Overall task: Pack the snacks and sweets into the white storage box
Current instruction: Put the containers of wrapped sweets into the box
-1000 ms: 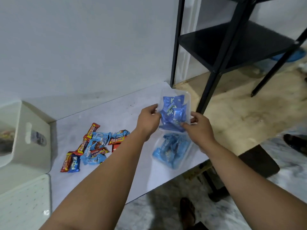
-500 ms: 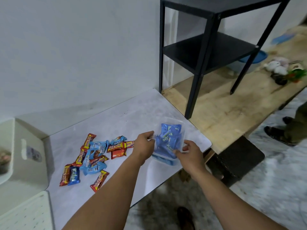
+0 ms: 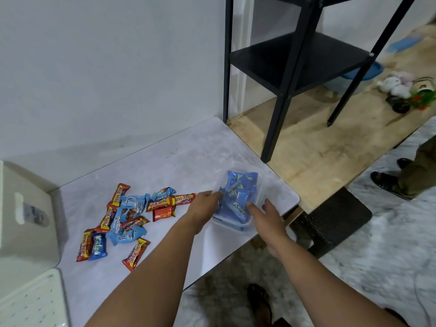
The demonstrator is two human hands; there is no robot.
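A clear plastic container full of blue sweet wrappers sits on the white table near its right corner. My left hand touches the container's left side with its fingers at the rim. My right hand rests on its front right side, fingers straight and spread over the lid. A pile of red and blue snack bars lies to the left on the table. The white storage box stands at the far left edge, its inside hidden.
A white perforated lid lies at the bottom left. A black metal shelf stands on a wooden platform right of the table. Another person's foot is at the far right. My own foot shows below.
The clear container came down from in front of me onto the table and its lid closed over the sweets. My right hand loosened its grip and now lies flat on it.
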